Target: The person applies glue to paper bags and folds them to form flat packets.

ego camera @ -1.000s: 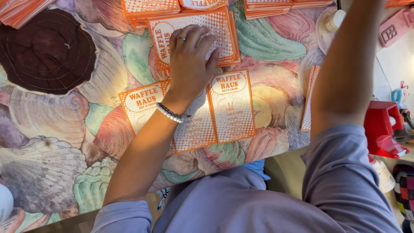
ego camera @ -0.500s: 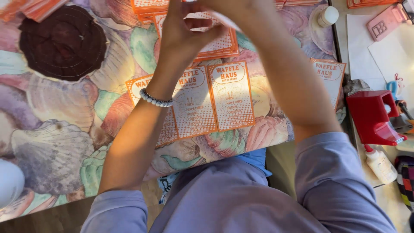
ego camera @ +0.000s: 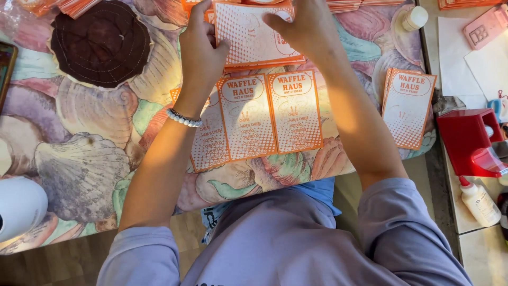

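Observation:
Both of my hands hold an orange-and-white printed card (ego camera: 248, 37) above the far part of the table. My left hand (ego camera: 201, 50), with a bead bracelet at the wrist, grips the card's left edge. Its right edge is pinched by my right hand (ego camera: 307, 26). Under the card lies another orange card, partly hidden. Nearer to me an unfolded orange leaflet (ego camera: 254, 119) with three panels lies flat on the shell-patterned tablecloth (ego camera: 90, 143). A small stack of the same cards (ego camera: 408, 106) sits at the right edge of the cloth.
A dark brown round mat (ego camera: 100, 42) lies at the far left. More orange card piles (ego camera: 79, 6) line the far edge. At right stand a red plastic device (ego camera: 468, 143), a white glue bottle (ego camera: 479, 201) and a white bottle cap (ego camera: 414, 18). A white rounded object (ego camera: 18, 206) sits near left.
My right hand has come in from the far right to join the left one. The card that lay flat under my left palm is now lifted and held between both hands.

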